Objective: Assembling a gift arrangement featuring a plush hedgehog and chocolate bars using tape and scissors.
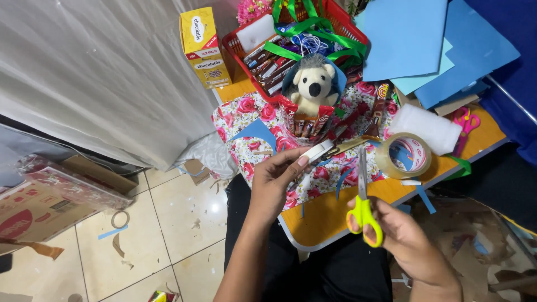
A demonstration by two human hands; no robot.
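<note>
Left hand [275,182] pinches a tape strip [320,150], right hand [400,232] grips yellow scissors [363,201] still uncut, snack bouquet [312,109] already standing on the bench [319,215].

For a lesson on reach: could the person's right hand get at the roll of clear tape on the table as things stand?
Probably yes, once freed: the right hand is occupied with the yellow-handled scissors, but the clear tape roll lies just beyond the blades on the orange table, with nothing between them.

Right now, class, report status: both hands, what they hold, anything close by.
Left hand pinching a white strip. Right hand gripping yellow-handled scissors, blades up. Tape roll beside blades, plush bouquet behind.
</note>
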